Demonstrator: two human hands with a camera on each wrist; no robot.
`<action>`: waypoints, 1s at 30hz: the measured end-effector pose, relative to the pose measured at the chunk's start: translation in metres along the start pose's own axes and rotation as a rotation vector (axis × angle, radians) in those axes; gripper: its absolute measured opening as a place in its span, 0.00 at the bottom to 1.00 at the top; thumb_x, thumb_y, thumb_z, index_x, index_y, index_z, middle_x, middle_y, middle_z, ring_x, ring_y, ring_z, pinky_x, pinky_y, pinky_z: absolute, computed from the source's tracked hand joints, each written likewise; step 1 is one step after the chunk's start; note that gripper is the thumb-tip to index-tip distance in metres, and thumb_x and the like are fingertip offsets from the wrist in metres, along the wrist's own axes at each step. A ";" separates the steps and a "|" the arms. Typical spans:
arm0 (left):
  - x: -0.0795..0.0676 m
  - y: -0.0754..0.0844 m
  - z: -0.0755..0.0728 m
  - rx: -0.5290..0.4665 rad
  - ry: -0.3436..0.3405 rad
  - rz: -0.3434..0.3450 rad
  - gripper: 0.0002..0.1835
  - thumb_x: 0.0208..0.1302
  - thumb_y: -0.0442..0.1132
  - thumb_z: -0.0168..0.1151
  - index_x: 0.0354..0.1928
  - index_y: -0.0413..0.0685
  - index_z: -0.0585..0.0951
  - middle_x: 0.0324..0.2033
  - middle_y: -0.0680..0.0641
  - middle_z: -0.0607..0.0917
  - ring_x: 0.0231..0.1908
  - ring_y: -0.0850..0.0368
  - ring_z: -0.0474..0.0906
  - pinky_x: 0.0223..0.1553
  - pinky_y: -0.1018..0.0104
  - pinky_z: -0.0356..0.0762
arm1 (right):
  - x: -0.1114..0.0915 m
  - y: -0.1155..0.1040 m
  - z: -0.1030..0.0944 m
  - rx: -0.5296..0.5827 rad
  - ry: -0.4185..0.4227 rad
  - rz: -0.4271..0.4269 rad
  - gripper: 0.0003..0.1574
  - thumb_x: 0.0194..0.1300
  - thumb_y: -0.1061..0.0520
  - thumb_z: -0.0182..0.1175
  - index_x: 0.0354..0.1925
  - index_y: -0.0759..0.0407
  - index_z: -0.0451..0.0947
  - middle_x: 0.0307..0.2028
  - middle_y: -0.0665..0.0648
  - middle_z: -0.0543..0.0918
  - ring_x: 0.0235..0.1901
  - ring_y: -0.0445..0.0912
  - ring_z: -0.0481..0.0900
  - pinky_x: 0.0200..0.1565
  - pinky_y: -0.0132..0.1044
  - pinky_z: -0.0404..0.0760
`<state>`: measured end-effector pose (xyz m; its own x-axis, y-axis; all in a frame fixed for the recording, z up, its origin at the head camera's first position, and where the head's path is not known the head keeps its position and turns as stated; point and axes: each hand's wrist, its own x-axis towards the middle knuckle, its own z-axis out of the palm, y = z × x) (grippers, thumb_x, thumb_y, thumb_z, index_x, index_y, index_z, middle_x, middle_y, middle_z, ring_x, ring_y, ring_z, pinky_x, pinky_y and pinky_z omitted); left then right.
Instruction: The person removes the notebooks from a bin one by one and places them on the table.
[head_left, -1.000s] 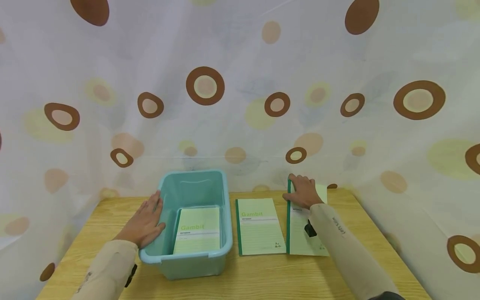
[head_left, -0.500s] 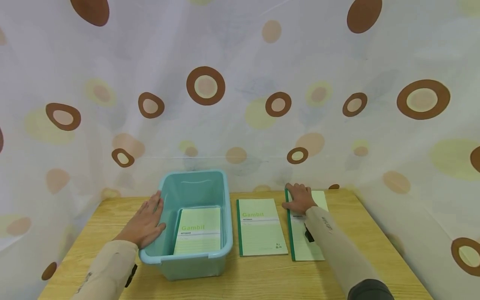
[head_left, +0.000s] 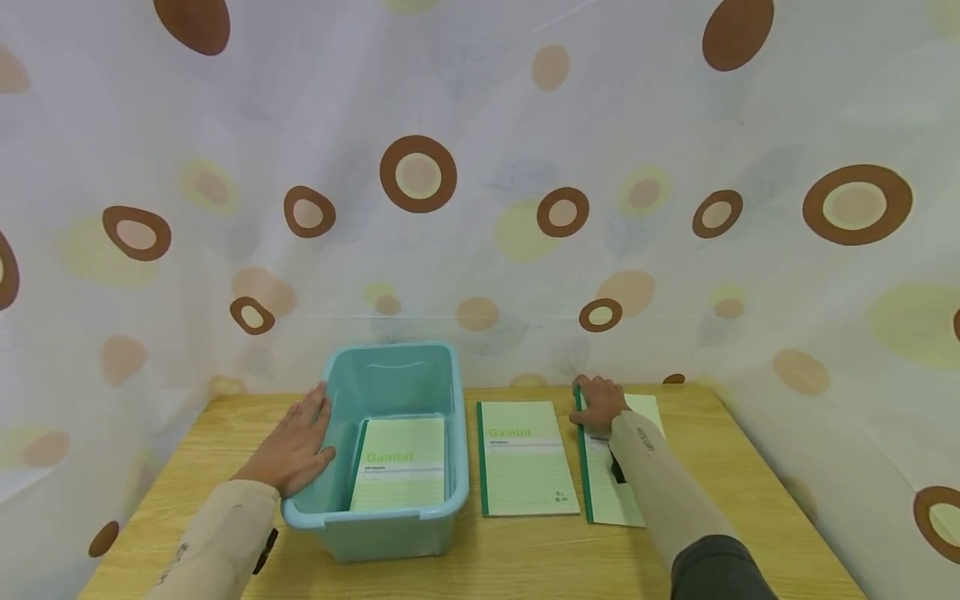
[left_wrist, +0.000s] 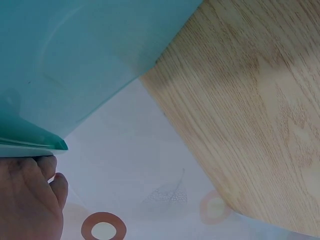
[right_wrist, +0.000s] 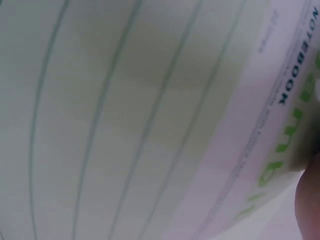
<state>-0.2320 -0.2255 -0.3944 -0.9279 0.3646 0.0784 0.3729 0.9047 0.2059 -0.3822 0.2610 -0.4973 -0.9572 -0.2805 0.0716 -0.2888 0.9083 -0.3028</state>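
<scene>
On the left of the head view, my left hand rests with extended fingers along the left rim of a light blue plastic tub. Its fingertips show at the tub's edge in the left wrist view. A pale green Gambit notebook lies inside the tub. To the right, my right hand grips another notebook near the top of its dark green spine, fingers curled at the edge. The right wrist view shows this notebook's lined cover bowed and close to the lens. Between tub and hand lies a third notebook.
Everything stands on a light wooden table. A white curtain with brown and yellow spots hangs right behind the table's back edge and along both sides. The tub's walls rise well above the notebook in it.
The right hand has come down with the notebook, which stood raised at its top and now lies lower, slightly apart from the middle notebook. The left hand has stayed at the tub.
</scene>
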 end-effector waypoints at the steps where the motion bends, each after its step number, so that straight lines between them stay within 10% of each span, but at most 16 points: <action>1: 0.000 0.000 0.000 0.008 0.008 0.005 0.34 0.66 0.39 0.49 0.66 0.18 0.57 0.71 0.26 0.50 0.70 0.31 0.46 0.68 0.39 0.47 | 0.002 0.000 0.000 0.008 -0.002 -0.009 0.28 0.53 0.49 0.64 0.50 0.60 0.72 0.33 0.59 0.72 0.31 0.54 0.67 0.38 0.54 0.68; 13: 0.000 -0.003 0.001 0.017 0.020 0.013 0.34 0.66 0.39 0.49 0.66 0.19 0.57 0.71 0.27 0.50 0.71 0.31 0.46 0.68 0.39 0.47 | 0.014 0.000 0.016 0.078 -0.102 0.022 0.31 0.55 0.48 0.69 0.54 0.58 0.74 0.44 0.64 0.75 0.41 0.57 0.73 0.46 0.57 0.72; 30: 0.000 0.001 -0.001 0.009 0.007 0.000 0.34 0.66 0.39 0.49 0.67 0.19 0.56 0.71 0.27 0.50 0.71 0.32 0.45 0.69 0.39 0.46 | -0.012 -0.022 0.004 0.285 -0.037 0.071 0.28 0.66 0.55 0.60 0.61 0.67 0.70 0.54 0.73 0.73 0.51 0.65 0.73 0.51 0.62 0.71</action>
<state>-0.2316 -0.2250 -0.3931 -0.9280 0.3629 0.0851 0.3726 0.9068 0.1970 -0.3645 0.2427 -0.4947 -0.9719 -0.2354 0.0072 -0.1988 0.8037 -0.5608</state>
